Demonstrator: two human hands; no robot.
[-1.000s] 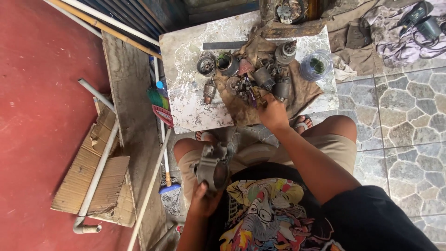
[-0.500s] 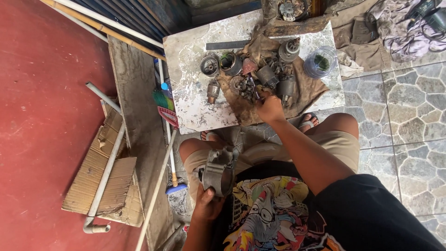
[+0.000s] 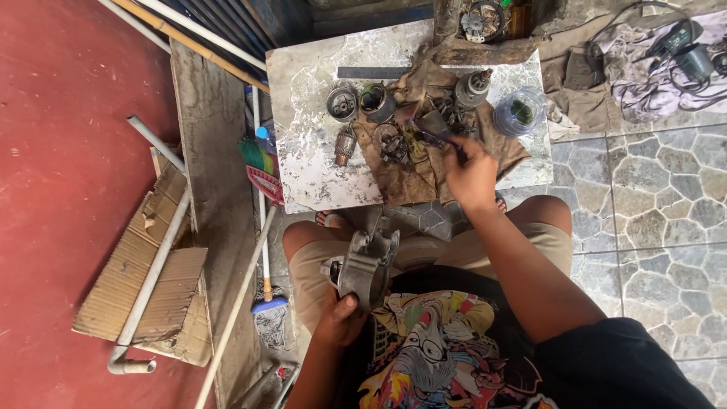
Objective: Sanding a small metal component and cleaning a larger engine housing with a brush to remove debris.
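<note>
My left hand (image 3: 338, 320) grips a grey metal motor housing (image 3: 366, 263) upright over my lap. My right hand (image 3: 469, 168) reaches out over a dirty brown rag (image 3: 413, 178) on a low white slab table (image 3: 304, 136) and pinches a thin dark tool (image 3: 443, 138) that points up-left toward a pile of small metal parts (image 3: 395, 142). On the slab to the left lie a round metal cap (image 3: 342, 103), a cylindrical housing (image 3: 377, 102) and a small armature (image 3: 344, 145).
A clear plastic jar (image 3: 518, 112) stands at the slab's right edge, a second motor part (image 3: 472, 88) behind my hand. Left of the slab lie a broom (image 3: 262, 227), white pipes (image 3: 151, 273) and cardboard (image 3: 140, 291). Power tools (image 3: 685, 49) rest on cloth at the far right.
My right hand has moved right and lifted a thin tool from the parts pile. The left hand keeps hold of the housing, which now sits a little higher.
</note>
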